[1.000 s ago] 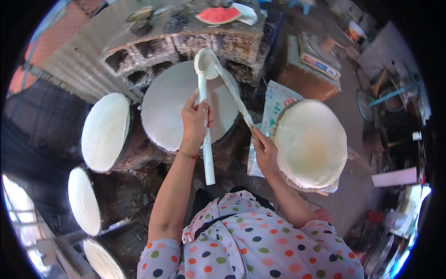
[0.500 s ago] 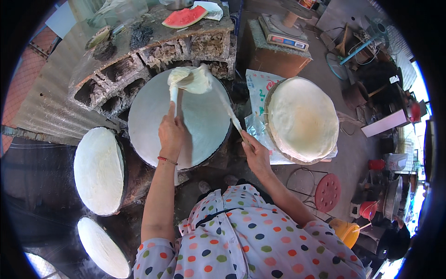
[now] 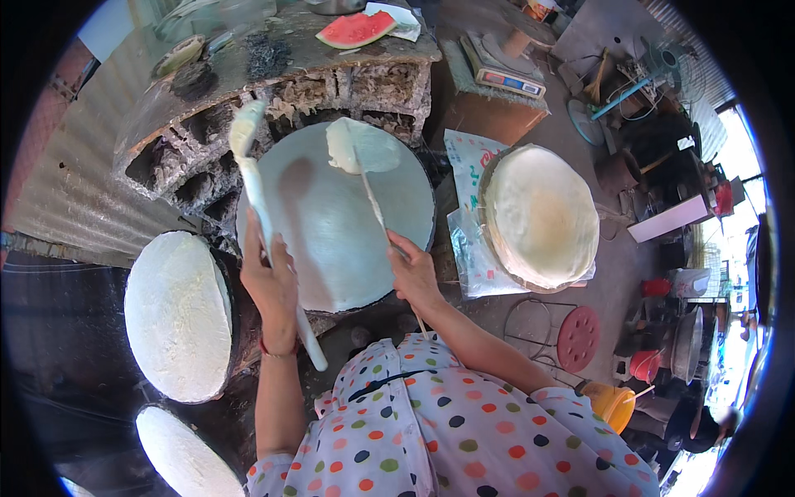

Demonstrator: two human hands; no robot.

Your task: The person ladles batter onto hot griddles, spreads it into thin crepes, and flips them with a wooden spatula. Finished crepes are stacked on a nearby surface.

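Note:
A large round griddle [image 3: 339, 240] lies in front of me with a patch of pale wet batter [image 3: 377, 153] near its far edge. My left hand [image 3: 269, 290] is closed round a long white paddle [image 3: 257, 195], lifted over the griddle's left side. Batter coats the paddle's raised head. My right hand [image 3: 412, 272] grips a thin stick [image 3: 371, 197], whose far end, smeared white, reaches into the batter patch. Right of the griddle is a round stack of pale thin pancakes [image 3: 542, 217]. Two more round pans at left carry a white sheet [image 3: 178, 315] and another white sheet [image 3: 186, 451].
A rough block ledge [image 3: 364, 70] behind the griddle holds a watermelon slice [image 3: 356, 30]. A scale [image 3: 501, 70] stands on a box at the far right. Rightward are a red stool [image 3: 578, 338], a yellow bucket [image 3: 611, 403] and a blue fan [image 3: 621, 98].
The paddle has swung left and up, away from the batter clump. Batter now lies on the griddle under the stick's end. My right hand has moved left and slightly nearer.

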